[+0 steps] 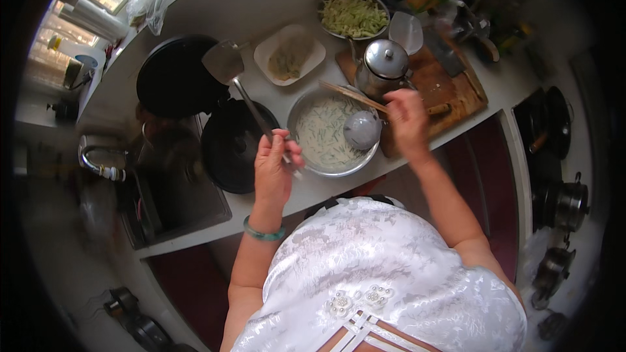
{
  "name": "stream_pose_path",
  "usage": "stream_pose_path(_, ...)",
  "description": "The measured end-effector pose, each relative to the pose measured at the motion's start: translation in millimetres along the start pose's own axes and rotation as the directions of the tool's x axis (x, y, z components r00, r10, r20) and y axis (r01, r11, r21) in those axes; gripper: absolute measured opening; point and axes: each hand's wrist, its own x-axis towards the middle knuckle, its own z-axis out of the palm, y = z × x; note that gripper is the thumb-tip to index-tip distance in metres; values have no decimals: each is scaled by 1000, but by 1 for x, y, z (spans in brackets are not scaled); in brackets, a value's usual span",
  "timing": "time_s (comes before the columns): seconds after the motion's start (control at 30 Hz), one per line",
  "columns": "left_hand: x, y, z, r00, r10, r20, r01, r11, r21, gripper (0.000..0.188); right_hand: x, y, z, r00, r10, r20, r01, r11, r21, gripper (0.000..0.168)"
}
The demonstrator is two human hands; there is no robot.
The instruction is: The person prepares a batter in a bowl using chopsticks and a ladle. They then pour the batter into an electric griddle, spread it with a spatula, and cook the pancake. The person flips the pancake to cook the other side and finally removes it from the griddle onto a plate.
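My left hand grips the handle of a metal spatula, its blade raised over the black electric pan. That pan lies open, with its round black lid tipped back. My right hand, blurred, closes on the near end of wooden chopsticks, which cross above the rim of a metal bowl. Pale batter with green shreds fills much of the bowl. A round ladle head sits in it; my right hand hides part of its handle.
Behind the bowl stand a metal kettle, a white dish of food and a bowl of shredded cabbage. A cleaver lies on the wooden cutting board. At left is a sink with a faucet.
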Motion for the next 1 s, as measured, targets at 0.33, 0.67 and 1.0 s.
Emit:
stream_pose_path(0.33, -55, 5, -23, 957, 34, -288, -33, 999, 6, 25, 19, 141, -29, 868, 423, 258, -491, 808, 325, 20)
stream_pose_path(0.67, -83, -5, -29, 871, 100, -482, -99, 995, 27, 22, 34, 132, -16, 868, 436, 236, -494, 721, 486, 18)
stream_pose_path(1.0, -96, -4, -44, 826, 132, -548, -134, 990, 35, 20, 51, 117, -28, 944, 281, 175, -330, 772, 543, 13)
